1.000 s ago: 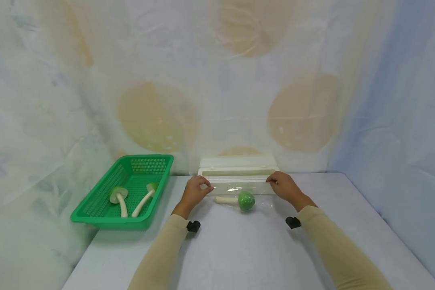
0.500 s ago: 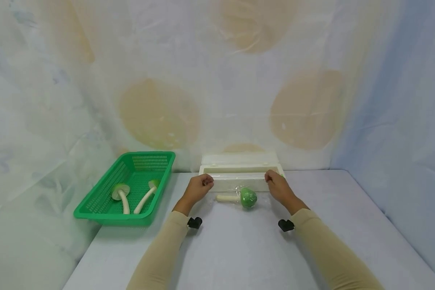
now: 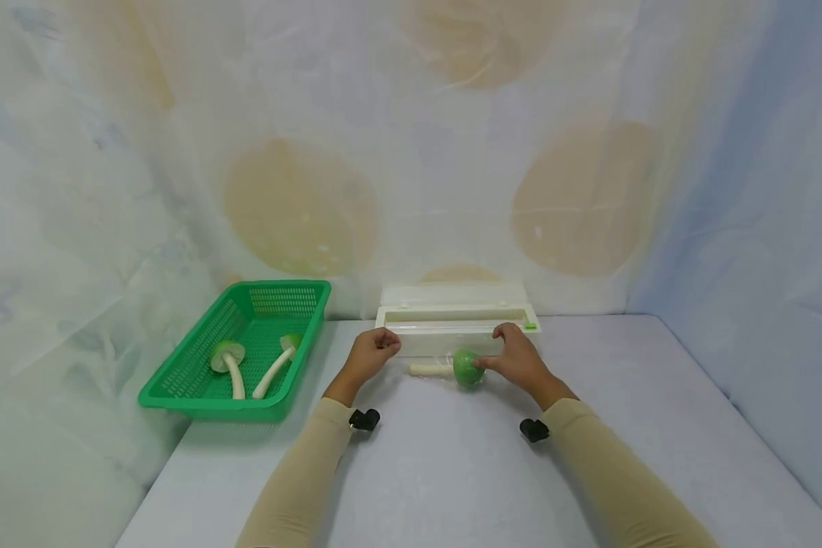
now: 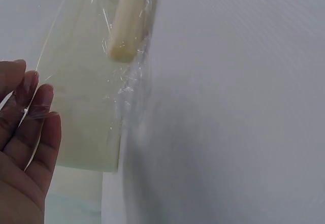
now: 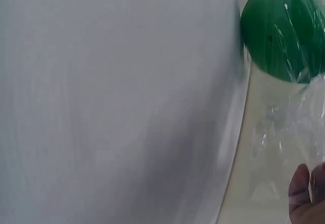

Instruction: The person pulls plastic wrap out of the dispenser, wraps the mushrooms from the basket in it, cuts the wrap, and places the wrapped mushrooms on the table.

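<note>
Clear film (image 4: 133,84), creased and glossy, covers a mushroom (image 3: 467,369) lying on its side just in front of a white box (image 3: 455,294) toward the far edge of the desk (image 3: 466,479). The mushroom's green cap points to the right and its pale stem to the left. Of the two hands, the left (image 3: 367,358) pinches the film near the left end of the box; the wrist view shows the film's edge running between the fingertips, with the stem's blunt end a little way off. The right hand (image 3: 523,362), seen from the head, has thumb and forefinger apart, the thumb at the cap and the forefinger by the front of the box. Its wrist view crops the fingers beside the film, and whether they grip it cannot be told. The box has its lid raised and a small green tab (image 3: 530,326) at its right end. At left, a green basket (image 3: 233,412) holds two more mushrooms, one (image 3: 226,356) showing the underside of its cap, the other (image 3: 288,342) by the right wall. A pale cloth (image 3: 411,160) with round tan patches hangs behind.
</note>
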`<state>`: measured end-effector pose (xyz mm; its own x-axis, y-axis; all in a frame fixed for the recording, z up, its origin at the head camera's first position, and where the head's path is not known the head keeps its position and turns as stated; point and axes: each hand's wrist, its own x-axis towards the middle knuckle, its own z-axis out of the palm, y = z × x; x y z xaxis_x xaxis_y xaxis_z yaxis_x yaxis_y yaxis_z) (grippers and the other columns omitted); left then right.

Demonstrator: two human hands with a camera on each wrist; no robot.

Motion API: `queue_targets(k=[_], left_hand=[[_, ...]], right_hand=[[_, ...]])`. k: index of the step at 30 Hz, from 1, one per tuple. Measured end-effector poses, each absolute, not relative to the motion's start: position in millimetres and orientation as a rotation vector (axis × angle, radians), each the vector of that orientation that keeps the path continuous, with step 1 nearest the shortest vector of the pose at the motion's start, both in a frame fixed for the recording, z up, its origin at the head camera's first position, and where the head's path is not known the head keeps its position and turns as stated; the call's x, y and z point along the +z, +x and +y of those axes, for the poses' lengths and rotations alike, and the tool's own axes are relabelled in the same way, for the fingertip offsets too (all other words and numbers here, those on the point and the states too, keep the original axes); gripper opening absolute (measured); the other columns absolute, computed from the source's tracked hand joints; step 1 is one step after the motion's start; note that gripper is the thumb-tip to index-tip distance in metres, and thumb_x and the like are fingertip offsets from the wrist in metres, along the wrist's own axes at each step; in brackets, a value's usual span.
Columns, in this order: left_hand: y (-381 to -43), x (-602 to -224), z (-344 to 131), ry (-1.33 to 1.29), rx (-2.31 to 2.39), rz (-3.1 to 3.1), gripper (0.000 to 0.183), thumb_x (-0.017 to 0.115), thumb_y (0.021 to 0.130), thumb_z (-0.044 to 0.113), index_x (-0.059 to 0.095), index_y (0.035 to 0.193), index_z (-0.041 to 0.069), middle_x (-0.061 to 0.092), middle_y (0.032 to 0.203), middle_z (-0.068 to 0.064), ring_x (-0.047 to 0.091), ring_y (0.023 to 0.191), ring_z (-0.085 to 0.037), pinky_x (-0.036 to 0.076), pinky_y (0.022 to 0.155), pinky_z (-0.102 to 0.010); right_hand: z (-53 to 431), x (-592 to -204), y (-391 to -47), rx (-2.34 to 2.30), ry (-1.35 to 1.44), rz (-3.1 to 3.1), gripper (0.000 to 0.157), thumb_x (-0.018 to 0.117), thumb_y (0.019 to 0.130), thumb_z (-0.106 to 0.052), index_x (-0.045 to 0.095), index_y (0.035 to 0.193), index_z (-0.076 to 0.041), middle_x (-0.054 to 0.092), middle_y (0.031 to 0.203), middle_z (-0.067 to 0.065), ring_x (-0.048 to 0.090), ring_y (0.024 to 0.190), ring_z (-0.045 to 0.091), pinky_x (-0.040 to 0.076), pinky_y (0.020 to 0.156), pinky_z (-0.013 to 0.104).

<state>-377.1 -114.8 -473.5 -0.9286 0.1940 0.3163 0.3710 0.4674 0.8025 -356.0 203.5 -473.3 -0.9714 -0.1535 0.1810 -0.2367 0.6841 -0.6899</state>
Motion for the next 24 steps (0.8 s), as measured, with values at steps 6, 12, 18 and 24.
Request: queue_targets(k=[6, 12, 18, 24], left_hand=[[-376.3, -474.1, -117.4, -0.505, -1.471, -2.597, 0.007, 0.069, 0.090, 0.006, 0.068, 0.092, 0.000, 0.067, 0.086, -0.003, 0.059, 0.078, -0.016, 0.050, 0.067, -0.030], [-377.1, -478.8, -120.2, -0.521, -1.324, -2.720, 0.004, 0.070, 0.088, 0.004, 0.068, 0.086, 0.005, 0.064, 0.082, 0.001, 0.056, 0.076, -0.014, 0.050, 0.067, -0.028], [-375.0, -479.2, -122.6, -0.639, -1.294, -2.759, 0.012, 0.071, 0.086, -0.001, 0.067, 0.082, 0.009, 0.064, 0.081, 0.001, 0.059, 0.076, -0.013, 0.052, 0.070, -0.029], [-372.9, -474.5, -121.3, -0.813, -1.027, -2.817, 0.014, 0.073, 0.083, -0.003, 0.069, 0.078, 0.010, 0.062, 0.078, 0.003, 0.056, 0.076, -0.012, 0.050, 0.071, -0.028]], right_hand=[[200.1, -475.5, -358.1, 1.146, 0.288, -2.758, 0.072, 0.077, 0.082, -0.043, 0.049, 0.134, -0.002, 0.051, 0.132, 0.021, 0.049, 0.119, 0.040, 0.042, 0.094, 0.054], [199.6, -479.3, -358.0, 1.229, 0.219, -2.727, 0.042, 0.075, 0.086, -0.037, 0.063, 0.111, -0.006, 0.061, 0.115, 0.012, 0.054, 0.100, 0.031, 0.047, 0.077, 0.042], [202.7, -484.2, -358.4, 1.238, 0.207, -2.695, 0.028, 0.076, 0.086, -0.033, 0.060, 0.091, -0.010, 0.061, 0.094, 0.006, 0.052, 0.085, 0.023, 0.044, 0.065, 0.034], [207.6, -487.1, -358.8, 1.168, 0.274, -2.706, 0.028, 0.073, 0.088, -0.032, 0.057, 0.084, -0.011, 0.051, 0.075, 0.004, 0.047, 0.069, 0.020, 0.040, 0.058, 0.032]])
